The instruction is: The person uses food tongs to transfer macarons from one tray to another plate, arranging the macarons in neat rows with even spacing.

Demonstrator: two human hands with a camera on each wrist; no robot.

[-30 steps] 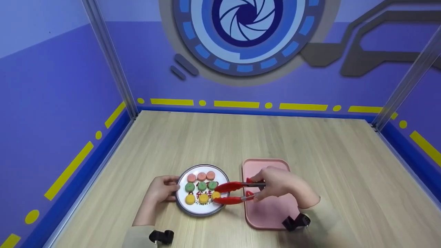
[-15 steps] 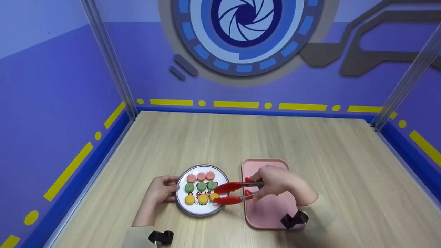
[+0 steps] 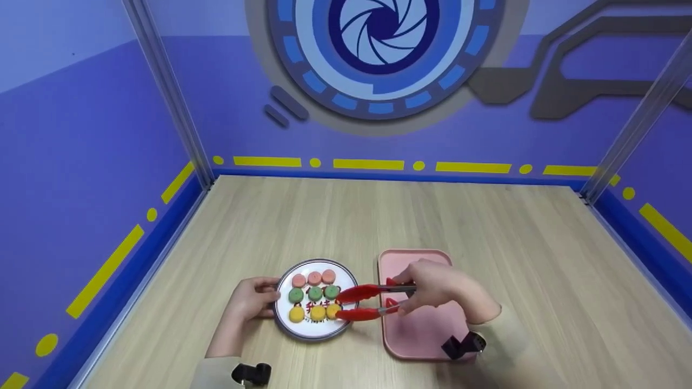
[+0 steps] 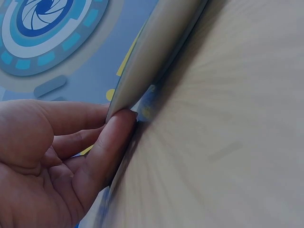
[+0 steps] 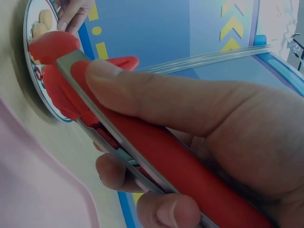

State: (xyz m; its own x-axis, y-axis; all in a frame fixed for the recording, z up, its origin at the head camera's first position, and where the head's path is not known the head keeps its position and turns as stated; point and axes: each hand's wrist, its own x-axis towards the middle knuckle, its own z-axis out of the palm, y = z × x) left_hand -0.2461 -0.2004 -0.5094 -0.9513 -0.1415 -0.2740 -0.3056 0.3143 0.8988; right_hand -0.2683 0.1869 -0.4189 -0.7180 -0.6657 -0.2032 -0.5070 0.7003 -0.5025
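Observation:
My left hand (image 3: pixel 253 298) pinches the left rim of a round white plate (image 3: pixel 316 329) with a dark edge and printed lettering. In the left wrist view, thumb and fingers (image 4: pixel 118 128) meet at that rim. On the plate sit small round cakes in three rows: pink (image 3: pixel 314 278), green (image 3: pixel 315 293) and yellow (image 3: pixel 297 314). My right hand (image 3: pixel 438 286) grips red-tipped metal tongs (image 3: pixel 362 293), thumb along one red handle in the right wrist view. The parted tong tips reach over the plate's right side, the lower one right at the rightmost yellow cake (image 3: pixel 333 311).
A pink rectangular tray (image 3: pixel 427 340) lies right of the plate, partly under my right hand and forearm. The wooden table (image 3: pixel 400 210) is bounded by blue-purple panels (image 3: pixel 346 129) at the back and sides.
The rightmost yellow cake has shifted slightly left and toward me, closer to the middle yellow one. Both hands and the tongs have hardly moved.

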